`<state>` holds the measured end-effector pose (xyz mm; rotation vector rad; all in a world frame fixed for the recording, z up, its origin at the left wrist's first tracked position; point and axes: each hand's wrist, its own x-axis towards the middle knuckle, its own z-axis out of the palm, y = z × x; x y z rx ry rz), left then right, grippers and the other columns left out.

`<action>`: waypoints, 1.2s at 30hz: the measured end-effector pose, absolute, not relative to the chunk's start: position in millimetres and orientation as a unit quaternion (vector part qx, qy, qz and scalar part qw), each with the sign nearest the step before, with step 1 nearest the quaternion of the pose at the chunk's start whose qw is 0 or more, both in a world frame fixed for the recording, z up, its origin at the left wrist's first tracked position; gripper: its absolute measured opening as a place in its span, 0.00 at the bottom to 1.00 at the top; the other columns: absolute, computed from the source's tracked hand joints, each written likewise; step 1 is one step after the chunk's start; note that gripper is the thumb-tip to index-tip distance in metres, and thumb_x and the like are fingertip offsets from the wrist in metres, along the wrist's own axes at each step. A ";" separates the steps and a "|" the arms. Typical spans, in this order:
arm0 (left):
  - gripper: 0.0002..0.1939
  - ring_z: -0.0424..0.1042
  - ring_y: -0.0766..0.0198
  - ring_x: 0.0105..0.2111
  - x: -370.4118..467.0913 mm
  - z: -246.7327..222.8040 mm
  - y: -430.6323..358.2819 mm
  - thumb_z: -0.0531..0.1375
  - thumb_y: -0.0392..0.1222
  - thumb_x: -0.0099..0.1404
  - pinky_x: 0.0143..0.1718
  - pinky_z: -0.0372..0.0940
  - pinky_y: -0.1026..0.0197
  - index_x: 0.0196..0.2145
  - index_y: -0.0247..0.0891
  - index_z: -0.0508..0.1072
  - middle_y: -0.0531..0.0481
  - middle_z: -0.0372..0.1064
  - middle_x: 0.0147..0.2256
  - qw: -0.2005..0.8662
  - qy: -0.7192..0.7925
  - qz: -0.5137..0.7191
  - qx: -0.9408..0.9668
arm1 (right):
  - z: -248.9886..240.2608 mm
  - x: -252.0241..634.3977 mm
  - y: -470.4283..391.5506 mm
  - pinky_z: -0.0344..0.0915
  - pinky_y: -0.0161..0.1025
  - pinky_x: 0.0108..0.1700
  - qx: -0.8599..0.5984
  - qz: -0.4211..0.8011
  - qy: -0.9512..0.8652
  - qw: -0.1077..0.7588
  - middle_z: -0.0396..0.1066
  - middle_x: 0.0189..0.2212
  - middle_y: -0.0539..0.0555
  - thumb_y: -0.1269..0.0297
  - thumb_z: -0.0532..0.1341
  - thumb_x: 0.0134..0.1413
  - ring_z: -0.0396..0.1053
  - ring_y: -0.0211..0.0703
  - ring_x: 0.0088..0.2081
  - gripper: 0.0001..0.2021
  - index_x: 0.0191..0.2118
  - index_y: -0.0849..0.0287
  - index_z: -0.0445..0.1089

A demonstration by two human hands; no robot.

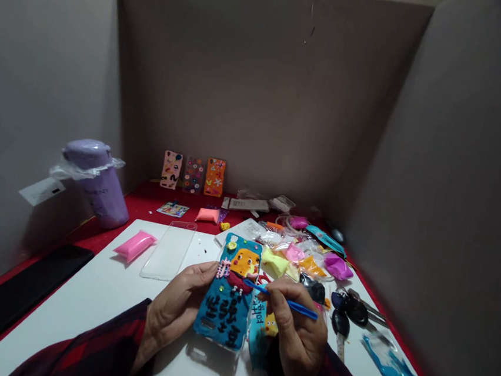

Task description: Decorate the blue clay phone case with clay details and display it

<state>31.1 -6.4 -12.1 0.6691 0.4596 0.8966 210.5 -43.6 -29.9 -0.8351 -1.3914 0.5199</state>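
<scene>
Clay-decorated phone case (228,298) is clamped in the left hand (176,303); the right hand (296,328) pinches a blue modelling tool (303,309).

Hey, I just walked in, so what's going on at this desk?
A person's left hand is holding a blue decorated phone case, while their right hand holds a slim blue tool, its tip at the dark red patch on the case. Whether it touches is hard to tell. A clear case lies nearby, colorful packets are piled to the right, and three decorated cases stand at the back.
</scene>
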 end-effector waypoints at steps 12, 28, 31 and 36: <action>0.15 0.74 0.55 0.40 32.0 -9.6 -7.5 0.55 0.34 0.66 0.44 0.63 0.55 0.49 0.31 0.72 0.39 0.76 0.39 0.823 0.215 0.422 0.312 | -30.7 211.0 -42.7 0.62 0.34 0.31 -0.390 0.224 -0.621 0.642 0.70 0.26 0.49 0.67 0.56 0.60 0.68 0.36 0.28 0.06 0.34 0.57 0.69; 0.15 0.74 0.54 0.39 31.9 -8.5 -7.9 0.55 0.36 0.65 0.43 0.64 0.55 0.48 0.31 0.73 0.39 0.76 0.39 0.825 0.218 0.419 0.312 | -31.8 208.3 -43.4 0.64 0.37 0.32 -0.387 0.228 -0.611 0.652 0.71 0.27 0.51 0.68 0.56 0.59 0.69 0.39 0.29 0.06 0.34 0.58 0.69; 0.14 0.74 0.54 0.39 32.5 -7.7 -7.8 0.56 0.36 0.65 0.43 0.64 0.56 0.48 0.30 0.73 0.39 0.76 0.39 0.821 0.224 0.422 0.312 | -31.4 208.9 -42.5 0.65 0.37 0.32 -0.393 0.216 -0.618 0.646 0.71 0.26 0.51 0.67 0.56 0.59 0.69 0.39 0.29 0.06 0.34 0.58 0.69; 0.14 0.74 0.54 0.40 33.2 -7.6 -7.1 0.56 0.36 0.65 0.44 0.64 0.56 0.47 0.31 0.73 0.39 0.75 0.40 0.815 0.227 0.425 0.322 | -29.6 210.0 -42.6 0.65 0.37 0.32 -0.389 0.207 -0.629 0.640 0.70 0.26 0.51 0.68 0.55 0.60 0.69 0.39 0.28 0.06 0.34 0.58 0.69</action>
